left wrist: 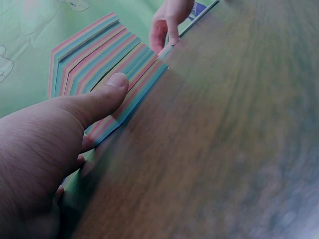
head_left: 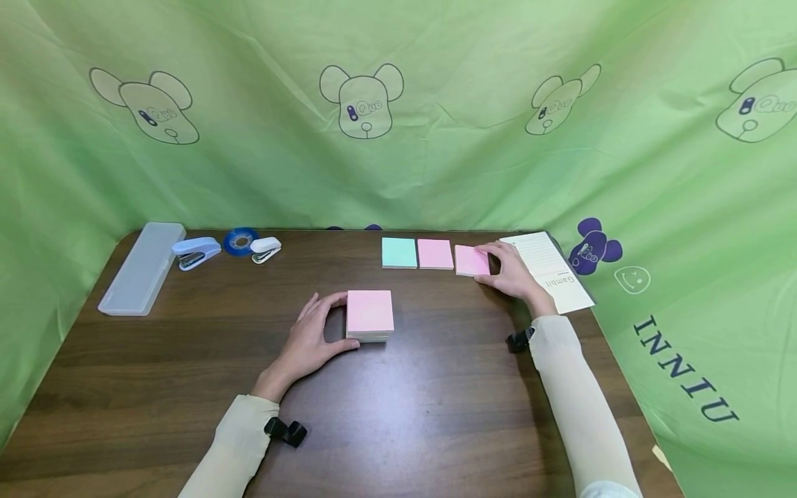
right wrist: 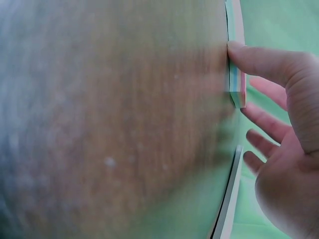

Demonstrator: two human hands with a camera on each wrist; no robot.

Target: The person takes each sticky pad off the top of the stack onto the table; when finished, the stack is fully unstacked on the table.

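A tall stack of sticky note pads (head_left: pixel 370 311), pink on top, stands on the table in front of me. My left hand (head_left: pixel 313 339) grips its left side, the thumb at the near face and the fingers toward the far side. In the left wrist view the stack (left wrist: pixel 107 57) shows striped pink, yellow, green and blue edges under the thumb. At the back right, my right hand (head_left: pixel 512 272) pinches a thin pink sticky note pad (head_left: pixel 471 261). The right wrist view has the thumb on the near edge of that pad (right wrist: pixel 236 74), with the other fingers beyond it.
A second pink pad (head_left: pixel 435 254) and a mint green pad (head_left: pixel 399 253) lie in a row left of the right hand. A notebook (head_left: pixel 560 283) lies beyond that hand. Back left are a translucent case (head_left: pixel 142 270), blue stapler (head_left: pixel 196 250), blue tape roll (head_left: pixel 239 241) and white stapler (head_left: pixel 266 247).
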